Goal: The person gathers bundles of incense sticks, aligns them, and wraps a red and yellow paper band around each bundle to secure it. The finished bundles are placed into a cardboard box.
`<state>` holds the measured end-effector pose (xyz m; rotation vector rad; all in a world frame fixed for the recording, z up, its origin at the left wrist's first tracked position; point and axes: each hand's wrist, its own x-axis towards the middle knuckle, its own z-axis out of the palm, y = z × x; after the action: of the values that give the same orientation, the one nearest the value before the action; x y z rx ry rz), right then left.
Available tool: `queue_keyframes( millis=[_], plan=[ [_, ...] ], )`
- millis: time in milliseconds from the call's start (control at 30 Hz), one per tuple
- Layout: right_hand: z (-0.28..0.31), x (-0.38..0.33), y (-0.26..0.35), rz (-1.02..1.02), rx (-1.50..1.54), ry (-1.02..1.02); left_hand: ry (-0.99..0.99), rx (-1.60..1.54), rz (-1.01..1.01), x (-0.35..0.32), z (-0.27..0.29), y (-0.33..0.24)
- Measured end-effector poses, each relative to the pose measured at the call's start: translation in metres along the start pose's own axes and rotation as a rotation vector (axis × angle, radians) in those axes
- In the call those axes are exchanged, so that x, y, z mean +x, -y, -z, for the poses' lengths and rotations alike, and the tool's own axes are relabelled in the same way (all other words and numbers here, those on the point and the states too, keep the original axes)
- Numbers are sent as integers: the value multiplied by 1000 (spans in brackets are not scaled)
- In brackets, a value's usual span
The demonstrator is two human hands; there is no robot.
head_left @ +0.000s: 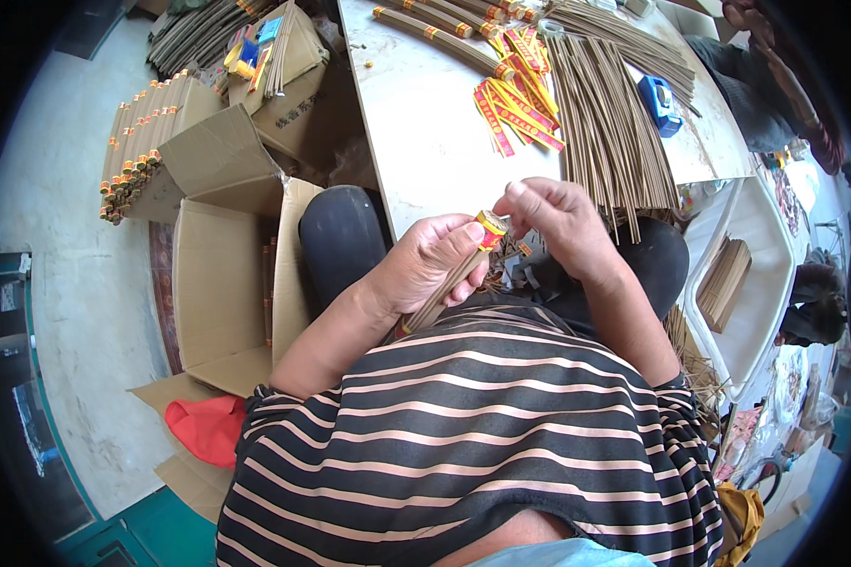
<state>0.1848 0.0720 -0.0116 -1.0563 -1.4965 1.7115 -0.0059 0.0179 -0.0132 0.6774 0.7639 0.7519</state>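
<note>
Clasped in the left hand is a slim bundle of brown incense sticks, its upper end wrapped in a red-and-yellow paper band; the fingers curl fully round the bundle and the thumb lies along it. At that banded end the right hand pinches with fingertips drawn narrow together, wrist bent down, knuckles facing the camera. Both forearms rise from the striped shirt below the grip, elbows spread. How much of the band the right fingertips actually hold is hidden behind them, and the bundle's lower end disappears behind the left palm and the shirt.

Just beyond the grip, on the pale tabletop, lie a loose spread of long brown sticks and a heap of red-and-yellow paper bands; a blue tape dispenser sits farther right. Left of the grip stands an open cardboard box, its contents hard to make out. Finished banded bundles are stacked past it.
</note>
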Motion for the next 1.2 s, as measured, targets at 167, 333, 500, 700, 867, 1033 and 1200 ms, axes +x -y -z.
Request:
queue_keyframes(
  millis=[167, 333, 500, 700, 867, 1033, 1200],
  plan=[
    [48, 3, 4, 122, 63, -324, -64, 31, 20, 4, 0, -4],
    [149, 15, -18, 219, -238, -763, -158, 114, 64, 10, -2, -6],
    [246, 20, -43, 118, -294, -954, -155, 64, 84, 18, -6, -6],
    [290, 49, -47, 23, -495, -881, -192, 33, 121, 27, -6, -9],
    [318, 79, -35, -210, -491, -724, -161, 32, 149, 33, -7, -10],
    [323, 99, -22, -558, -383, -708, -179, 24, 148, 35, -5, -12],
    [323, 92, -27, -483, -94, -722, -186, 2, 145, 36, -3, -11]
  ],
)
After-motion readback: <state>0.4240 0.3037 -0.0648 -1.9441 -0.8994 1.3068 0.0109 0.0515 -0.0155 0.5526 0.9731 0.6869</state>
